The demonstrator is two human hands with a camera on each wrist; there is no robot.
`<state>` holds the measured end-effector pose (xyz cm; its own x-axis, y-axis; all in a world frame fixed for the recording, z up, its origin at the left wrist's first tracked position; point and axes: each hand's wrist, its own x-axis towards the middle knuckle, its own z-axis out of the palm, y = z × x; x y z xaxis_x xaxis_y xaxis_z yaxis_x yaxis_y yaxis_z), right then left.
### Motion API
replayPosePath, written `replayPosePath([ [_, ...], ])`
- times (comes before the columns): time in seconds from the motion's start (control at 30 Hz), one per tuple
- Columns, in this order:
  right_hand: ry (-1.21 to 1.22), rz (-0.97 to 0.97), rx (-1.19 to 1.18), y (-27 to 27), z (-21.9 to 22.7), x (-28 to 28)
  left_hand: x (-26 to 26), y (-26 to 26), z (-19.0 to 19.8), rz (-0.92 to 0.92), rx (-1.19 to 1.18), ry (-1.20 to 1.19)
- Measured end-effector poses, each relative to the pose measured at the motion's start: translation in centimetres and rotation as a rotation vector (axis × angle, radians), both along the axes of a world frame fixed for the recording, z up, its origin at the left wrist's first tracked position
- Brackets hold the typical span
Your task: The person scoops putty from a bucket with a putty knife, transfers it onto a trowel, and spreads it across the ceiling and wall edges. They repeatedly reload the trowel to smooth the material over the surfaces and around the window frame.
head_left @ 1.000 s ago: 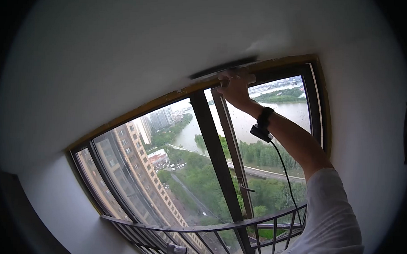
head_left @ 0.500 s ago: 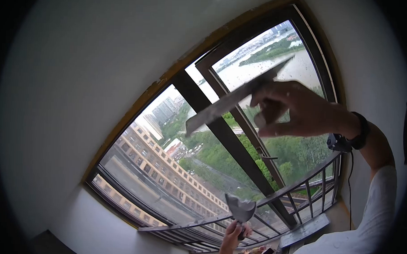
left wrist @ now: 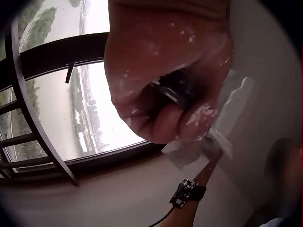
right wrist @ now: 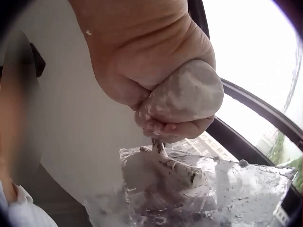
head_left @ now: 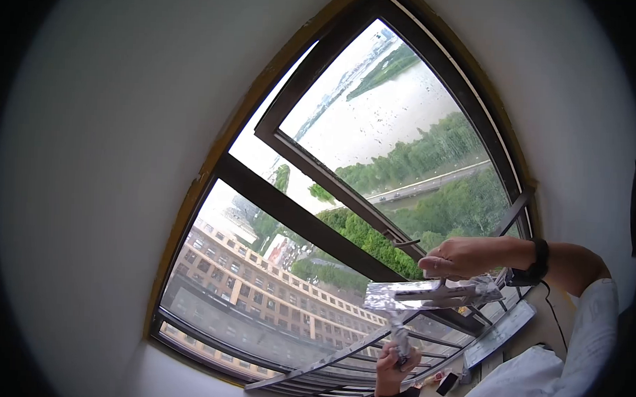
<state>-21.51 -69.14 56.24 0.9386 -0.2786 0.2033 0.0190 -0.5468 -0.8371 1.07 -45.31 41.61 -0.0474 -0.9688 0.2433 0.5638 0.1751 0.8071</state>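
My right hand (head_left: 470, 260) grips the handle of a plastering trowel (head_left: 388, 297), its flat metal blade smeared with wet white plaster. In the right wrist view the rounded, whitened handle end (right wrist: 191, 90) shows in the fist, above the blade. Below the trowel, my left hand (head_left: 392, 368) holds a putty knife (head_left: 399, 332) upright by its dark handle. The trowel overlaps the top of the putty knife's blade in the head view. White specks dot the left fingers (left wrist: 199, 120), which curl round the dark handle (left wrist: 177, 90).
A dark-framed window (head_left: 312, 167) with one sash ajar stands ahead, with a handle (head_left: 404, 243) on that sash. A metal railing (head_left: 326, 367) runs along its lower part. A pale flat board (head_left: 499, 334) and a dark phone-like object (head_left: 448, 383) lie low at right. A cable (head_left: 548, 315) hangs from the right wrist.
My right hand has come down from the top of the window with the trowel, to just above the putty knife. The left hand has come into view, and the head view has turned and tilted downward.
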Motion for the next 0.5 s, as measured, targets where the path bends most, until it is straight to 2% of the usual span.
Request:
replayPosePath([
  [0.07,0.039,-0.049,-0.070,-1.6,-5.2,0.1,0.8,1.0,0.3,0.127,-0.052,0.000],
  [0.1,0.166,-0.095,-0.198,-0.3,-5.1,-1.0,1.1,1.5,0.7,0.124,-0.054,0.003],
  [0.13,0.295,-0.140,-0.327,1.1,-5.1,-2.0,1.3,1.9,1.1,0.251,-0.061,-0.021],
  [0.17,0.155,-0.185,-0.238,1.9,-6.7,-2.0,1.2,1.9,1.4,0.377,-0.069,-0.043],
  [0.2,0.018,-0.223,-0.148,2.7,-9.3,-1.9,1.0,1.8,1.6,0.378,-0.072,-0.033],
  [0.23,-0.090,-0.240,0.008,2.7,-12.5,-0.6,0.8,1.8,1.7,0.472,-0.043,-0.068],
  [0.27,-0.079,-0.227,0.008,2.7,-13.7,-0.1,0.4,1.9,1.6,0.570,-0.008,-0.105],
  [0.33,-0.570,0.151,1.276,4.2,-16.0,0.9,-1.3,1.7,2.0,0.739,0.024,-0.171],
  [0.37,-0.652,0.139,1.393,4.1,-15.2,0.6,-2.2,1.7,1.9,0.809,0.062,-0.242],
  [0.4,-0.735,0.039,1.519,3.9,-16.8,2.0,-3.2,1.7,2.3,0.871,0.157,-0.304],
  [0.43,-0.642,-0.182,1.474,4.6,-13.0,1.8,-3.9,1.4,2.2,0.905,0.162,-0.345],
  [0.5,-0.651,-0.118,1.395,5.0,-16.8,2.7,-4.7,1.3,1.1,0.951,0.128,-0.497],
])
